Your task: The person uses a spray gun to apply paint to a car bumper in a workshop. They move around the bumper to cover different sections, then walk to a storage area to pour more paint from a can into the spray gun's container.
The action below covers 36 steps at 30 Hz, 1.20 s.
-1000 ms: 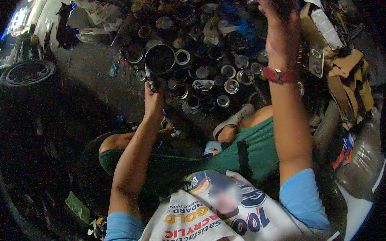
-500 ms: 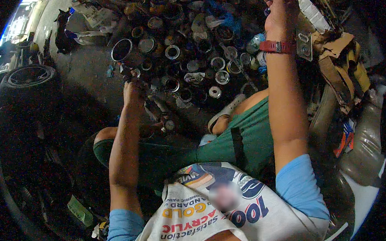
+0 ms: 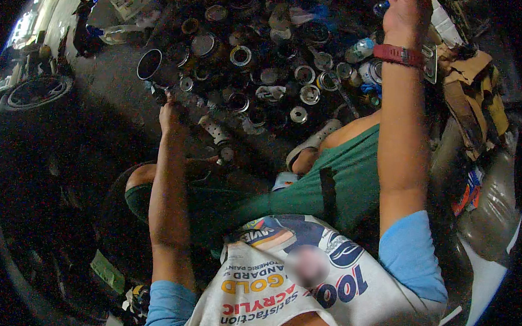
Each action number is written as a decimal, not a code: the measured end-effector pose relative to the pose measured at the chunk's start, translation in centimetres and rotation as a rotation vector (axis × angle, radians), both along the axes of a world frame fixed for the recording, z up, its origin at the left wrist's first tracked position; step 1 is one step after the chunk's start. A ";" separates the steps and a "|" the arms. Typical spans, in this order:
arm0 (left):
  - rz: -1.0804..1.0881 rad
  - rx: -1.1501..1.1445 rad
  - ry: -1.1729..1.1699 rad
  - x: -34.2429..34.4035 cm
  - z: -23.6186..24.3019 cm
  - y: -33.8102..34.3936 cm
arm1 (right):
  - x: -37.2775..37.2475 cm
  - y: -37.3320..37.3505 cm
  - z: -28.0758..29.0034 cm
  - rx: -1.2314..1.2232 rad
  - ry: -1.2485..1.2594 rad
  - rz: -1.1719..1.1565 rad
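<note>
1. Shifted left since the earlier frame, a round cup (image 3: 149, 64) is held out over the bare floor (image 3: 104, 89), clear of the cans it overlapped in view; the right hand (image 3: 407, 17), too, sits farther right.

2. Seated low, a person in a white printed shirt (image 3: 393, 259) with blue sleeves and green shorts (image 3: 306, 194) stretches both arms forward.

3. Dozens of open and lidded cans (image 3: 240, 56) crowd the floor ahead; a dark wheel (image 3: 40, 94) lies at left, torn cardboard (image 3: 473, 102) at right.

4. Closed around the short handle (image 3: 157, 93) below the cup, the left hand (image 3: 168, 115) has its grasp. Fingers of the right hand run into the upper edge, a dark blue object (image 3: 381, 8) just beside them; whether they grip it cannot be told.

5. Light enough for one hand, the cup looks stiff and probably hard-walled, though any contents could make it top-heavy and a wet surface slippery. Its handle appears the surest hold, kept upright against spills.

6. Dark inside and circular, its mouth wears a thin, pale rim (image 3: 139, 68). Shadow hides the contents, and how cup and handle join is too dim to read.
</note>
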<state>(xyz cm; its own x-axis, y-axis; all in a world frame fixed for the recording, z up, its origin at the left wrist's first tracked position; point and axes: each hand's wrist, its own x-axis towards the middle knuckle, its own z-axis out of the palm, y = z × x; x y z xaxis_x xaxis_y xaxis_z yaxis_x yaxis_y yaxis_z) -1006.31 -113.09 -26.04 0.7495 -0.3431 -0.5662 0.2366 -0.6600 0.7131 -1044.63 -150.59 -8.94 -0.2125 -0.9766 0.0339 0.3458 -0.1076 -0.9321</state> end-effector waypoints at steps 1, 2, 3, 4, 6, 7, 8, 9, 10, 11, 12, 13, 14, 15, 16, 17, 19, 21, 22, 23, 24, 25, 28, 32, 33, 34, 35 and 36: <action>0.023 -0.003 0.016 0.5 -0.5 0.6 | 1.5 1.9 0.8 -0.104 0.003 -0.007; 0.092 -0.040 0.069 -0.1 -0.2 -0.7 | 1.1 1.2 0.2 -0.080 0.017 -0.019; 0.160 -0.077 0.123 -0.8 0.2 -2.2 | 0.2 0.0 -0.6 -0.057 0.030 -0.032; 0.236 -0.108 0.169 -1.7 0.9 -3.3 | -0.1 -0.7 -1.4 -0.027 0.037 -0.038; 0.403 -0.172 0.258 -2.5 1.8 -4.5 | 0.6 -0.7 -1.8 -0.032 0.056 -0.034; 0.391 -0.132 0.231 -2.1 1.7 -4.1 | 1.4 -0.5 -1.9 -0.049 0.050 -0.011; 0.377 -0.091 0.205 -1.9 1.7 -3.8 | 2.2 -0.3 -2.1 -0.066 0.044 0.010; 0.361 -0.050 0.181 -1.6 1.6 -3.6 | 3.0 -0.1 -2.2 -0.008 0.042 -0.017; 0.353 -0.072 0.158 -0.8 0.5 -2.9 | 3.3 -0.5 -2.5 -0.009 0.046 0.010; 0.341 -0.095 0.134 -0.1 -0.7 -2.3 | 3.2 -1.0 -3.0 -0.012 0.047 0.034; 0.335 -0.105 0.128 0.7 -2.0 -1.6 | 3.0 -1.5 -3.6 -0.015 0.049 0.058; 0.325 -0.115 0.126 0.8 -2.2 -1.9 | 2.8 -1.8 -3.8 -0.037 0.055 0.076; 0.321 -0.113 0.141 0.8 -2.5 -2.0 | 2.6 -2.1 -4.0 -0.058 0.060 0.095; 0.327 -0.128 0.160 0.5 -2.9 -2.1 | 2.5 -2.3 -4.3 -0.080 0.065 0.115; 0.336 -0.143 0.177 0.4 -3.0 -2.2 | 2.7 -2.3 -4.4 -0.058 0.056 0.095; 0.354 -0.176 0.197 -0.2 -3.3 -2.3 | 2.9 -2.3 -4.4 -0.036 0.047 0.076; 0.323 -0.163 0.198 -0.9 -3.3 -2.7 | 2.9 -2.4 -4.6 -0.024 0.037 0.064; 0.228 -0.114 0.159 -1.0 -2.8 -3.3 | 2.5 -2.6 -4.9 -0.044 0.036 0.077; 0.188 -0.113 0.137 -0.8 -2.9 -3.1 | 2.6 -2.6 -4.6 -0.045 0.045 0.079; 0.158 -0.153 0.113 -0.5 -3.7 -2.5 | 2.7 -2.5 -4.4 -0.043 0.054 0.087; 0.184 -0.160 0.103 -0.3 -4.4 -1.7 | 2.9 -2.3 -4.2 -0.040 0.063 0.095; 0.201 -0.170 0.098 -0.4 -4.4 -1.9 | 2.9 -2.4 -4.3 -0.041 0.051 0.098; 0.313 -0.140 0.132 -2.6 0.1 -5.3 | 1.6 -2.4 -4.1 -0.045 0.022 0.076; 0.301 -0.261 0.111 -0.2 -1.9 -2.3 | 2.1 -0.8 -2.3 -0.026 -0.007 0.072; 0.283 -0.315 0.148 0.9 -2.7 -0.7 | 2.0 -0.5 -1.8 -0.023 -0.009 0.072; 0.260 -0.306 0.161 0.7 -2.4 -0.9 | 1.3 -0.6 -1.7 -0.028 -0.038 0.083; 0.248 -0.294 0.168 0.6 -2.0 -0.5 | 1.3 -0.7 -1.7 -0.028 -0.049 0.085; 0.261 -0.261 0.163 -0.4 -0.5 -1.6 | 1.2 -0.7 -1.6 -0.028 -0.053 0.077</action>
